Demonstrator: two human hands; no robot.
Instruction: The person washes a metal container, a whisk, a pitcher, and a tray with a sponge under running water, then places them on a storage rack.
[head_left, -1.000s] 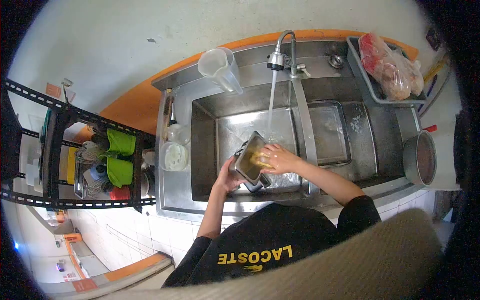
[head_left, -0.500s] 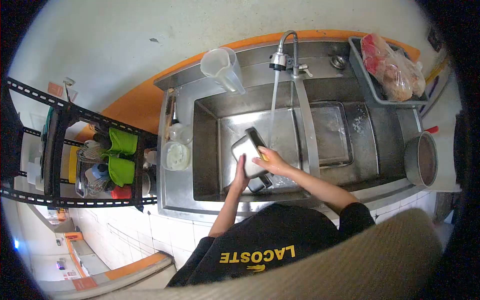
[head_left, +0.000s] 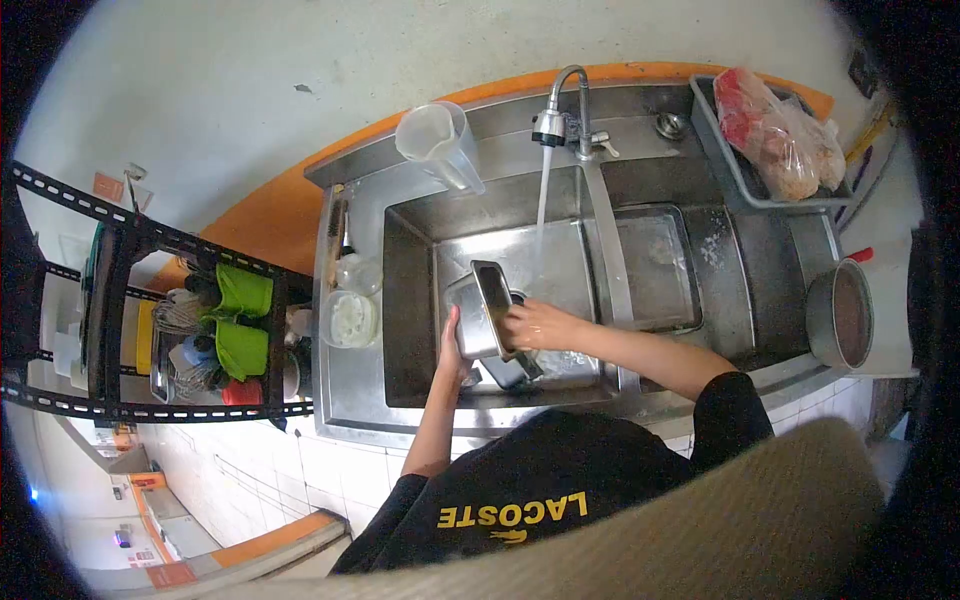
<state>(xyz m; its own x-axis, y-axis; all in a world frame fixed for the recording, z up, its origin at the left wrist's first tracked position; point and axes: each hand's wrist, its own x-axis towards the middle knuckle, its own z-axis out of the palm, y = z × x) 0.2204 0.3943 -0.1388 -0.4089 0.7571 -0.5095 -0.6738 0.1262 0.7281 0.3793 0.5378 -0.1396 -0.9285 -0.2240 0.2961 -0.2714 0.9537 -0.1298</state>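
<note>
In my left hand [head_left: 452,350] is a rectangular steel food pan [head_left: 492,310], tilted on its side over the sink basin [head_left: 410,300]; the fingers press against its outer wall. My right hand [head_left: 530,327] reaches into the pan's opening with bent fingers, and what they hold is hidden now; a yellow edge like a sponge showed beneath them earlier. Below the held pan, another metal container [head_left: 508,372] lies in the basin, partly covered. Water runs from the faucet [head_left: 550,125] into the basin behind the pan.
A clear pitcher [head_left: 440,145] stands on the back ledge. Left of the basin sit a tub of whitish liquid [head_left: 351,318] and a brush [head_left: 347,230]. On the right are a grey bin [head_left: 715,130] with bagged food and a round pan [head_left: 842,315]. A black rack [head_left: 200,405] stands left.
The pan has been turned so its opening faces my right hand. That hand has gone from the pan's outer surface into its opening. My left hand has shifted slightly left.
</note>
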